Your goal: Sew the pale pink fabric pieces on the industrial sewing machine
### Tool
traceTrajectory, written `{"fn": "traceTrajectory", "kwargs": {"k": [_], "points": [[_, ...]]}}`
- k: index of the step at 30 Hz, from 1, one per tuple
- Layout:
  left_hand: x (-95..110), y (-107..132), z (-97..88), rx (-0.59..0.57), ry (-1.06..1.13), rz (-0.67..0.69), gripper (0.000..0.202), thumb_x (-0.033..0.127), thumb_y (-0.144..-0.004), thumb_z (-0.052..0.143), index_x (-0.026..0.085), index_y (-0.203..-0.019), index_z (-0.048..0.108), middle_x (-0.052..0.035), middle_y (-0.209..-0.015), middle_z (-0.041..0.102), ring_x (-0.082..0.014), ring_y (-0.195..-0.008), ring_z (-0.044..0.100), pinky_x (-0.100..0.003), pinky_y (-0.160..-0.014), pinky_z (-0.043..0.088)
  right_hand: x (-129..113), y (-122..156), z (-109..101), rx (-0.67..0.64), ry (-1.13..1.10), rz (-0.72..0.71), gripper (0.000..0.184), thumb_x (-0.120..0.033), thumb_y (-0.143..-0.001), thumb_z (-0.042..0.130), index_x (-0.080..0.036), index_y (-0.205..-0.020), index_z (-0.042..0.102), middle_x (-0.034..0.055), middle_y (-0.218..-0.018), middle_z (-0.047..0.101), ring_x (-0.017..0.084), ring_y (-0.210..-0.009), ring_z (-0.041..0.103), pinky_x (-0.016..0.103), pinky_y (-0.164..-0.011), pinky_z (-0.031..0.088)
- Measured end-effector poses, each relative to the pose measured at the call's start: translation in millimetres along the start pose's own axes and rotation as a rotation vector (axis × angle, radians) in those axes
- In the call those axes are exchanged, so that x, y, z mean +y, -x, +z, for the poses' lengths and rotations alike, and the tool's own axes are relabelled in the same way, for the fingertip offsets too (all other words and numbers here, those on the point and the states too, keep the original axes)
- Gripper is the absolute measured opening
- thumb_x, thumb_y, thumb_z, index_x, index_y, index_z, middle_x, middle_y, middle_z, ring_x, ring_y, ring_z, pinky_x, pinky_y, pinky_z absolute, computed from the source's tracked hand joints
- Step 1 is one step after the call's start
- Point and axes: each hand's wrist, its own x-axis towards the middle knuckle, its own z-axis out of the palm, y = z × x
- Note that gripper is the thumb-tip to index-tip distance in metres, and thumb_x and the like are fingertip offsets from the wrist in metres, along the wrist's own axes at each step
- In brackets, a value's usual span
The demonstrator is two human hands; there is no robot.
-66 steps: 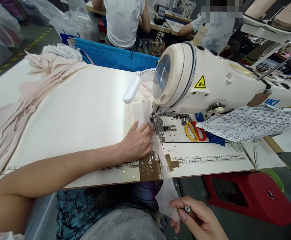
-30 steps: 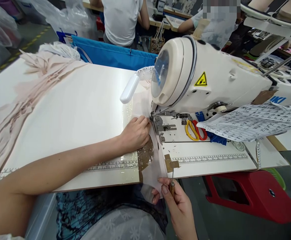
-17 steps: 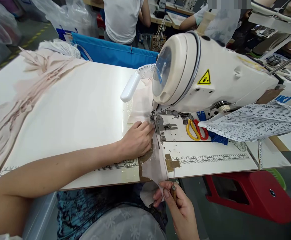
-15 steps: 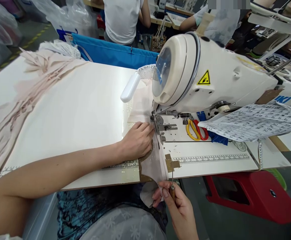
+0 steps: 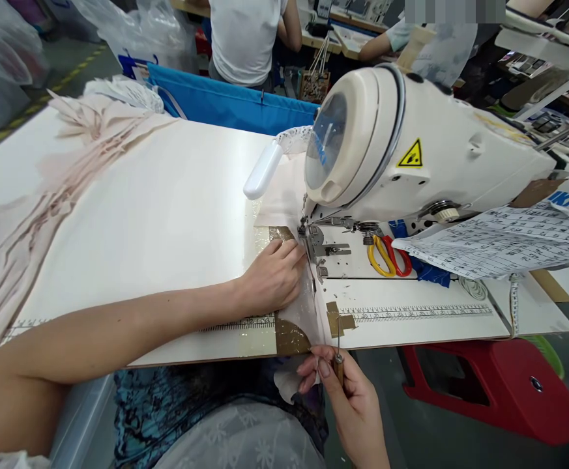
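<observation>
A narrow piece of pale pink fabric (image 5: 314,312) runs from the table's front edge up to the presser foot (image 5: 303,230) of a white sewing machine (image 5: 440,137). My left hand (image 5: 278,277) presses on the fabric just in front of the foot, fingers curled and close together. Below the table's edge, my right hand (image 5: 351,397) pinches the fabric's near end between thumb and fingers. That same hand also keeps hold of an awl (image 5: 338,366) with a wooden handle, its thin metal tip pointing up. More pink fabric (image 5: 281,195) lies behind the foot.
Scissors (image 5: 382,255) with yellow and red handles lie right of the needle area. Printed paper sheets (image 5: 499,238) hang under the machine arm. Gathered pink fabric (image 5: 64,189) is on the left of the table. A red stool (image 5: 499,391) stands below right. Co-workers sit beyond.
The fabric by my left hand has shifted, baring more brown tape near the foot and at the table's front edge. Both hands keep nearly the same place and hold. The view has turned slightly left.
</observation>
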Motion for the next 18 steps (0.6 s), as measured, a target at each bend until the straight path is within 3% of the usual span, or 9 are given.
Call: {"fn": "traceTrajectory", "kwargs": {"k": [10, 13, 15, 18], "points": [[-6.0, -3.2, 1.7, -0.008, 0.011, -0.04, 0.04, 0.025, -0.095, 0.044, 0.0, -0.122, 0.06, -0.021, -0.128, 0.057, -0.0328, -0.118, 0.049, -0.045, -0.098, 0.042, -11.0, 4.0, -4.8, -0.012, 0.167, -0.096, 0.022, -0.039, -0.099, 0.055, -0.023, -0.104, 0.07, 0.0041, -0.079, 0.075, 0.017, -0.066, 0.071, 0.026, -0.065, 0.058], [-8.7, -4.0, 1.7, -0.01, 0.018, -0.048, 0.041, 0.024, -0.097, 0.043, -0.001, -0.124, 0.058, -0.0212, -0.13, 0.056, -0.0327, -0.117, 0.049, -0.046, -0.099, 0.043, -26.1, 12.0, -9.6, -0.031, 0.228, -0.123, 0.024, -0.04, -0.099, 0.054, -0.024, -0.102, 0.071, 0.0033, -0.073, 0.073, 0.018, -0.065, 0.07, 0.025, -0.063, 0.058], [-11.4, -5.5, 2.1, -0.007, 0.031, -0.039, 0.038, 0.02, -0.098, 0.039, -0.002, -0.124, 0.057, -0.0212, -0.129, 0.056, -0.0308, -0.114, 0.05, -0.045, -0.097, 0.046, -41.2, 17.5, -9.1, 0.029, 0.279, -0.135, 0.025, -0.044, -0.098, 0.057, -0.026, -0.099, 0.074, 0.0034, -0.074, 0.074, 0.017, -0.064, 0.069, 0.023, -0.06, 0.056], [-16.7, -11.1, 4.2, -0.015, 0.031, -0.032, 0.035, 0.011, -0.1, 0.031, 0.0, -0.118, 0.059, -0.0208, -0.121, 0.059, -0.0274, -0.106, 0.052, -0.041, -0.087, 0.052, -67.4, 22.2, -0.3, 0.137, 0.392, -0.299, 0.021, -0.048, -0.094, 0.063, -0.032, -0.094, 0.077, 0.0039, -0.088, 0.077, 0.019, -0.075, 0.071, 0.022, -0.06, 0.055]]}}
